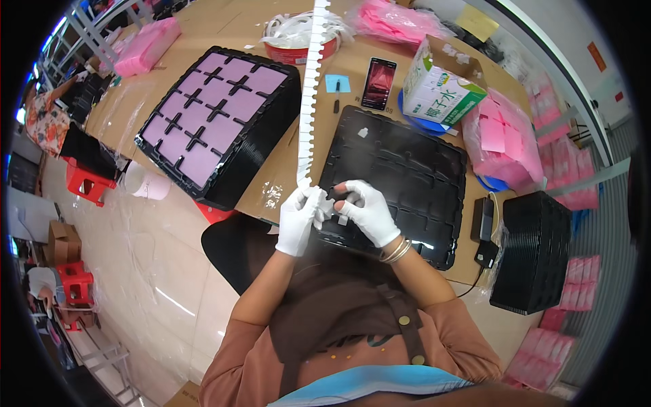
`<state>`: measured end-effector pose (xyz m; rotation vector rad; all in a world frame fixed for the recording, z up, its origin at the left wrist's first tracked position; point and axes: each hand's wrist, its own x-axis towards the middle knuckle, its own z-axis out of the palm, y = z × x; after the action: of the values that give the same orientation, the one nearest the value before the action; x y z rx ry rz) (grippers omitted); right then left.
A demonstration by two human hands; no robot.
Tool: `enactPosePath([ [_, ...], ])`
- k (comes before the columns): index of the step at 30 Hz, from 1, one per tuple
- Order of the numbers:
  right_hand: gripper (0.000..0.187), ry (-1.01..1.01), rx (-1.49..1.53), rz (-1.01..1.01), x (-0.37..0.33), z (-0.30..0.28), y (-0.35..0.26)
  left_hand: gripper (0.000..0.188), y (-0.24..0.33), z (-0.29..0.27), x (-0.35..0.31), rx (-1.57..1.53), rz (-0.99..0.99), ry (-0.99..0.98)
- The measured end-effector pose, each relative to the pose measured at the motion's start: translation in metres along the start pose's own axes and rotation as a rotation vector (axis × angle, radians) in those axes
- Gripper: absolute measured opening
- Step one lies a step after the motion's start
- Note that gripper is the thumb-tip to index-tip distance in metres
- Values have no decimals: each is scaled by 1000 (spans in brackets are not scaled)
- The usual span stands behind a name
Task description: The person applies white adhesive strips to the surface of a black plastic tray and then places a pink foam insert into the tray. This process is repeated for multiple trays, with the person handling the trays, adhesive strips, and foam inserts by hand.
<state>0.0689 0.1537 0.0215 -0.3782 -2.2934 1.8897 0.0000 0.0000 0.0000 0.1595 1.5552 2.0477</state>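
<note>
Evidently, left grip (pixel 300 218) pinches white strip (pixel 308 95) at its near end; right grip (pixel 367 213) unclear

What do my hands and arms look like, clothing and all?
Your left hand and right hand wear white gloves; the right one leaves thumb and index fingertips bare. Thin, pale gold bangles circle the right wrist. Brownish-pink sleeves reach roughly to the elbows, leaving the forearms uncovered. I see no markings on the gloves.

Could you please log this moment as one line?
left hand: holding notched white strip; right hand: near its lower end, above black tray; beyond tray: phone
</note>
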Motion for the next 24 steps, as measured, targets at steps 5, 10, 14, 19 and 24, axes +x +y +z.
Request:
enactPosePath([
  [5,9,9,254,99,-4,-2,7,30,23,26,-4,-135,-15,-29],
  [10,17,285,-296,-573,-20,-19,-9,15,11,42,20,-252,-140,15],
  [14,11,423,-454,-588,1,-84,-15,17,-2,46,31,-259,-85,105],
  [19,11,596,-830,237,46,-254,66,16,10,48,27,-64,-29,74],
  [24,37,630,-1230,262,49,-242,49,19,13,58,22,35,15,66],
])
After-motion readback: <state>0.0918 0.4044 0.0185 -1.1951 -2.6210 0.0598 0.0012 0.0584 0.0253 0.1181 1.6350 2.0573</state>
